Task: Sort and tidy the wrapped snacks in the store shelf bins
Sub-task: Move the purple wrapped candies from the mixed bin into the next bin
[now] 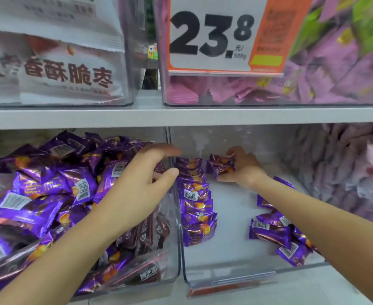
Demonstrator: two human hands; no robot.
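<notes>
Two clear plastic bins sit side by side on the lower shelf. The left bin (174, 256) is heaped with purple wrapped snacks (38, 194). My left hand (141, 186) hovers over that heap near the divider, fingers apart and holding nothing. In the right bin (229, 274), a neat row of purple snacks (195, 203) stands on edge along the left wall. My right hand (242, 168) reaches to the back of this bin and grips one purple snack (220, 167) beside the far end of the row. A few loose purple snacks (275, 236) lie under my right forearm.
A grey shelf edge (181, 116) runs above the bins. On the upper shelf stand a bin of white snack bags (66, 78) and a bin of pink wrapped snacks (313, 84) with a 23.8 price tag (209, 36). Pale wrapped snacks (346, 172) fill the bin at far right.
</notes>
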